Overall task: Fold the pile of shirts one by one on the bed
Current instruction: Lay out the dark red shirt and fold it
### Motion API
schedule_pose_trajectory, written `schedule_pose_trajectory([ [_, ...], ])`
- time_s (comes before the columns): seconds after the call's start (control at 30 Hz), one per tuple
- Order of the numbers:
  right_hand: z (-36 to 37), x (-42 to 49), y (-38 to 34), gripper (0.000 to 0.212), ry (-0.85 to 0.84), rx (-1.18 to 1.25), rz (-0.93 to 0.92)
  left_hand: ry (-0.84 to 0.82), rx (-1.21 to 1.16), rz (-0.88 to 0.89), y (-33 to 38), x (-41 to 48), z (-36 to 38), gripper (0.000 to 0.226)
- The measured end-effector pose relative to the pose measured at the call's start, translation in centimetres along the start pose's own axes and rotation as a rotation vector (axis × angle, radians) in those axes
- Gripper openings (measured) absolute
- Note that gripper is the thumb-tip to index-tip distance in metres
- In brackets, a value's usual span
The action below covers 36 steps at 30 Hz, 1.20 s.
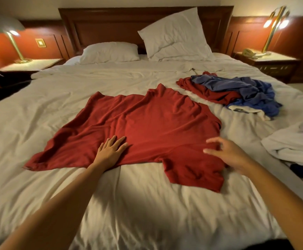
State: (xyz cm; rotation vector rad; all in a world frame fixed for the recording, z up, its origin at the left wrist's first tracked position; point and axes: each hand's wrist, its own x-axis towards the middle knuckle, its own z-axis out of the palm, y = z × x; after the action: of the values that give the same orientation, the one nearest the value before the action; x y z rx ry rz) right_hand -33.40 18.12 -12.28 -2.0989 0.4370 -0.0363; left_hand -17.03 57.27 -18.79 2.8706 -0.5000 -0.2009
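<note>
A red shirt (147, 127) lies spread flat and sideways in the middle of the bed (39, 114), one sleeve pointing toward me at the lower right. My left hand (110, 152) presses flat on its near edge with straight fingers. Over the shirt's right side, by the sleeve seam, my right hand (226, 152) is blurred, its fingers spread and loosely bent, holding nothing. A pile of shirts (237, 91), red, blue and a white one, lies crumpled at the back right of the bed.
Two white pillows (109, 52) lean at the wooden headboard (111, 24). White cloth (291, 143) is bunched at the bed's right edge. Nightstands with lit lamps (273, 24) stand on both sides; the right one bears a telephone (248, 52).
</note>
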Motion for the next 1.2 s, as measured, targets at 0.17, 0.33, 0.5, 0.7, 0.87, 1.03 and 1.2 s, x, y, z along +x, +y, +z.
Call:
schedule_pose_trajectory([
  [0.17,0.5,-3.3,-0.9,0.024,0.359,-0.517,-0.297,-0.023,-0.016,0.0,-0.9,-0.2,0.3,0.088],
  [0.33,5.0,-6.9,-2.4,0.061,-0.071,-0.514,-0.543,-0.012,-0.108,-0.035,-0.5,-0.8,0.1,0.068],
  [0.5,7.4,-6.3,-1.5,0.016,-0.048,-0.51,-0.638,-0.038,-0.13,-0.014,-0.6,-1.9,-0.7,0.061],
  [0.7,6.0,-7.0,-6.7,0.055,-0.579,-0.159,-0.142,-0.144,-0.065,0.096,-1.3,-2.8,-2.2,0.049],
  [0.87,7.9,-3.0,-5.9,0.058,-0.103,-0.231,-0.432,0.048,-0.004,-0.03,-5.5,-3.2,-6.5,0.061],
  [1.03,13.0,-1.2,-3.0,0.062,-0.281,-0.741,-0.201,0.137,0.067,-0.422,-13.4,-5.1,-7.9,0.064],
  [1.2,13.8,-1.5,-3.8,0.059,-0.235,-0.73,-0.1,0.152,-0.114,-0.395,-15.6,-5.2,-7.8,0.078],
])
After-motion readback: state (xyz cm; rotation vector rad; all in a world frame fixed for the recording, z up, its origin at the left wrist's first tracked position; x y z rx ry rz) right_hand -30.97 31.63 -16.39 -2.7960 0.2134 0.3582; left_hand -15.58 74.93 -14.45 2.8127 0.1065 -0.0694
